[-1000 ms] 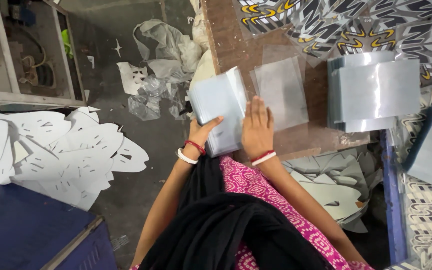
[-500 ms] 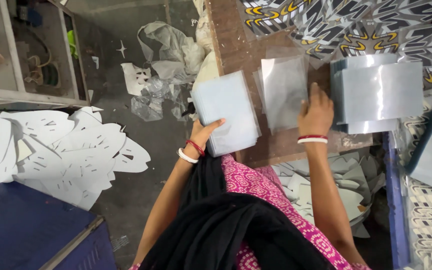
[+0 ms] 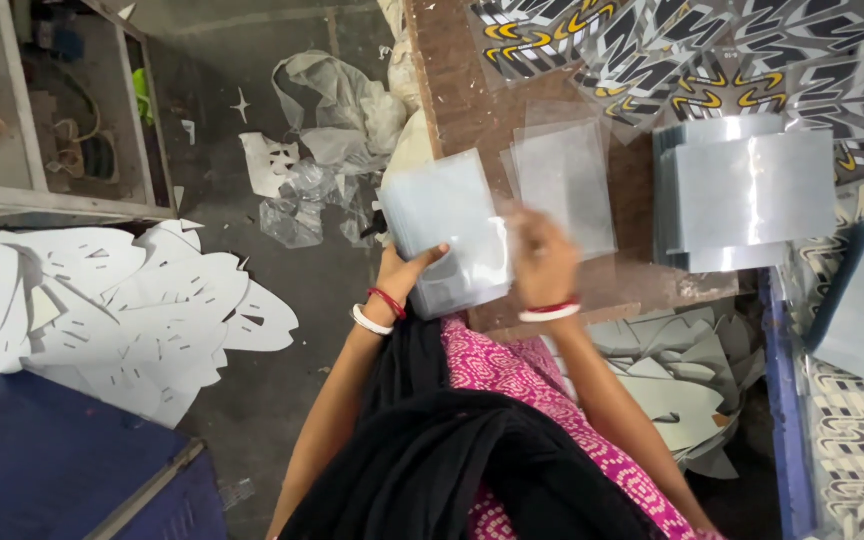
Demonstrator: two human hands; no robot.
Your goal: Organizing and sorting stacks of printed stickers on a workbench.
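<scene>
The stack of clear plastic sheets sits at the near left edge of the brown worktable, half hanging off it. The left hand grips its near edge from below, thumb clamped over the top. The right hand is blurred just to the right; it seems to lie flat on a sheet, but I cannot tell whether its fingers are closed on one. The sheets look thin, light and slick, likely to slide off each other and to bend if lifted by a corner, so an edge pinch with support underneath seems safest. A single clear sheet lies just beyond, a thicker pile of sheets further right, with patterned printed cutouts at the far side. White paper offcuts cover the floor at left.
</scene>
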